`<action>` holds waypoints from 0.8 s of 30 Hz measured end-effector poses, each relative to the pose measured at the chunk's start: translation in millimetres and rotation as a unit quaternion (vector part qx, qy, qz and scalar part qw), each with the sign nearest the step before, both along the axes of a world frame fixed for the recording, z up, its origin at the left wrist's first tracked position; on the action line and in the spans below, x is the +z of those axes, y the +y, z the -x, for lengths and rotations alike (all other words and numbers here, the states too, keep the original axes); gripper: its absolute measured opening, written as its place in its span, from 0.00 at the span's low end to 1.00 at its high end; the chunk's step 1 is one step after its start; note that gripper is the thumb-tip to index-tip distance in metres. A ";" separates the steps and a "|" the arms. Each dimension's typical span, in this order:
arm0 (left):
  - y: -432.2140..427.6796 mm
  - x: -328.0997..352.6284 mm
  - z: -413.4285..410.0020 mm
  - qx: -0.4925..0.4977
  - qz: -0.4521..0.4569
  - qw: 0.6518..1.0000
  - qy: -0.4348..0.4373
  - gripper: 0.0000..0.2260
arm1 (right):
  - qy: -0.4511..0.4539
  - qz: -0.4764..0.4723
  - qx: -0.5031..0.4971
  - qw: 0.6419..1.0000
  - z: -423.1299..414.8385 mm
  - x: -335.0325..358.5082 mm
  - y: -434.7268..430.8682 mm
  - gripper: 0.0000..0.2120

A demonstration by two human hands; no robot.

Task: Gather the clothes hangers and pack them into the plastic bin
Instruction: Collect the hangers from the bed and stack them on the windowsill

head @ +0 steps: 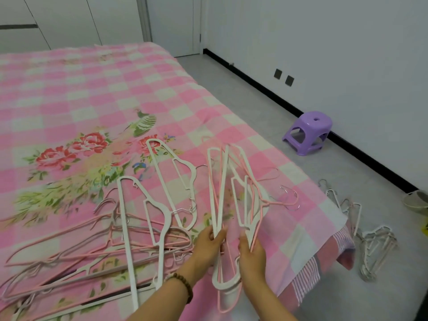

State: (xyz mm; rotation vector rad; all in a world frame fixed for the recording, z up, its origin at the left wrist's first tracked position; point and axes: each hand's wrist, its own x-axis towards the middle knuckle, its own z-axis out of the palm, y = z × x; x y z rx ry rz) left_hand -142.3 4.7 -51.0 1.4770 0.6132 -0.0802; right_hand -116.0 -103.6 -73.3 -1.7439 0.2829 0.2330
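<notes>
**Fig. 1.** The left hand (209, 242) and right hand (252, 253) were curled round the near ends of a fanned bundle of hangers (234, 193), held over the bed's near corner. The hangers were judged light, stiff and thin, and apt to slide apart and snag by their hooks. A grip across the stacked shoulders was judged best. Loose hangers (92, 246) were spread on the bed cover (69, 100), and a further heap (372, 246) lay on the floor (254, 107). No plastic bin could be identified. 1 pale rounded object (416, 200) was cut off at the right edge. The bundle's count could not be made out.
</notes>
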 end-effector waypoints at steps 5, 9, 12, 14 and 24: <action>37.4 14.7 13.3 0.067 -0.043 0.995 -0.054 0.09 | -0.025 -0.029 0.072 0.997 10.2 23.7 39.5 0.10; 86.9 6.1 49.9 0.121 -0.103 0.987 0.012 0.17 | 0.010 -0.018 0.133 0.991 39.8 16.1 89.3 0.10; 114.2 -9.9 82.6 0.161 -0.168 0.965 0.117 0.23 | 0.051 0.009 0.185 0.981 67.0 -2.5 120.5 0.13; 129.2 -20.3 98.7 0.147 -0.145 0.968 0.140 0.24 | 0.057 0.021 0.203 0.977 79.5 -11.9 135.3 0.13; 148.5 -10.9 83.2 0.139 -0.087 0.986 -0.027 0.34 | -0.011 0.035 0.174 0.984 65.7 -5.4 154.6 0.18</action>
